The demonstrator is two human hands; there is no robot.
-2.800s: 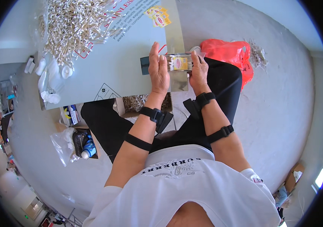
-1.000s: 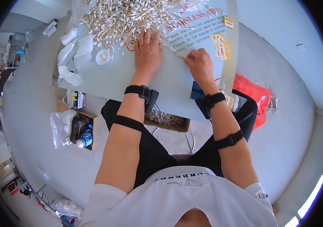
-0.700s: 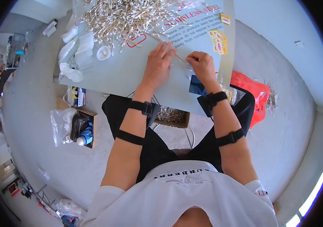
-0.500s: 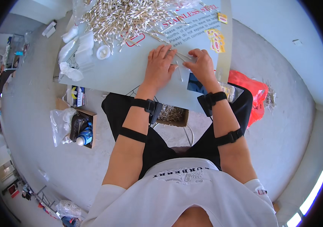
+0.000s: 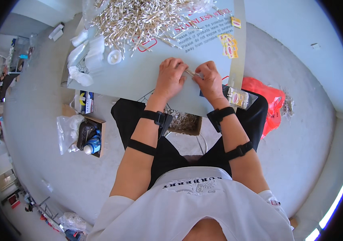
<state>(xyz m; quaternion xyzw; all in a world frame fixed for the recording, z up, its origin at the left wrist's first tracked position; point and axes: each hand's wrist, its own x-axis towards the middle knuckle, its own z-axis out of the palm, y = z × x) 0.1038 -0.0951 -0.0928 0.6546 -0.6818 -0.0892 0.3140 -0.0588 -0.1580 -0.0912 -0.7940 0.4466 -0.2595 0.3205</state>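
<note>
Some cotton swabs (image 5: 190,72) bridge left hand (image 5: 170,77) and right hand (image 5: 210,80); I see fingers of both pinched on them.

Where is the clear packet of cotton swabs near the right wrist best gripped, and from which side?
Probably around the swab-filled part of the clear packet, from the right: the right hand is close on its left, and the film on its right looks unfilled, so likely too slack.

White-tipped cotton swabs (image 5: 139,22), red bag (image 5: 274,101)
</note>
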